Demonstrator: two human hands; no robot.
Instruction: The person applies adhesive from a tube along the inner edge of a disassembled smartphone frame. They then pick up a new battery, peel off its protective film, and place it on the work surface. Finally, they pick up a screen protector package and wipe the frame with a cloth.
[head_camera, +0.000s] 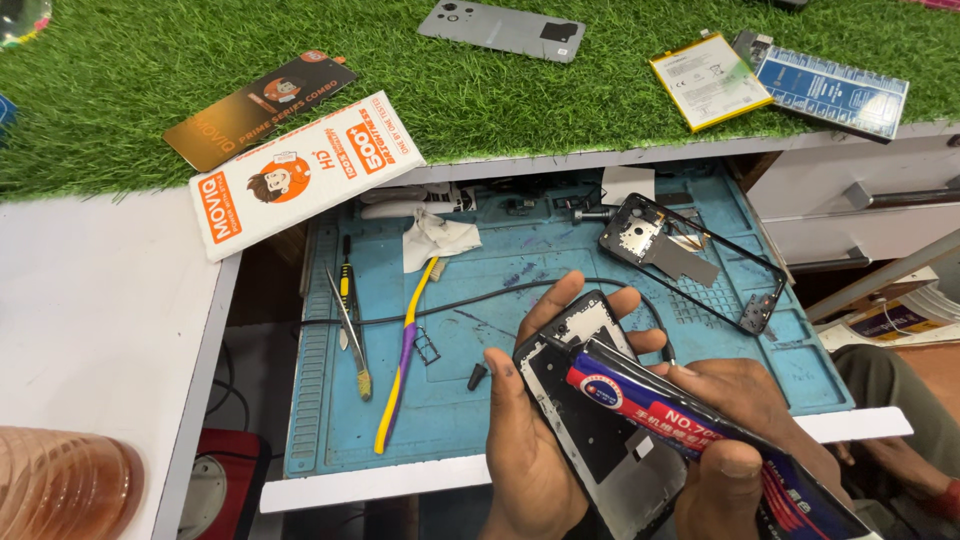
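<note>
Phone frame (600, 420), black and hollowed out, lies cradled in the left hand (530, 440) at the near edge of the blue work mat (560, 250), fingers wrapped around its far side. The right hand (735, 430) closes on a soft red-and-blue glue tube (690, 420), its nozzle seemingly at the frame's rim. A slow, even squeeze suits this narrow, rigid edge.

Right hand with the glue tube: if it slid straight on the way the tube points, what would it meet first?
The right hand aims the glue tube up-left; its tip already sits at the phone frame held in the left hand. Beyond, probably the left fingers; depth is unclear.
</note>
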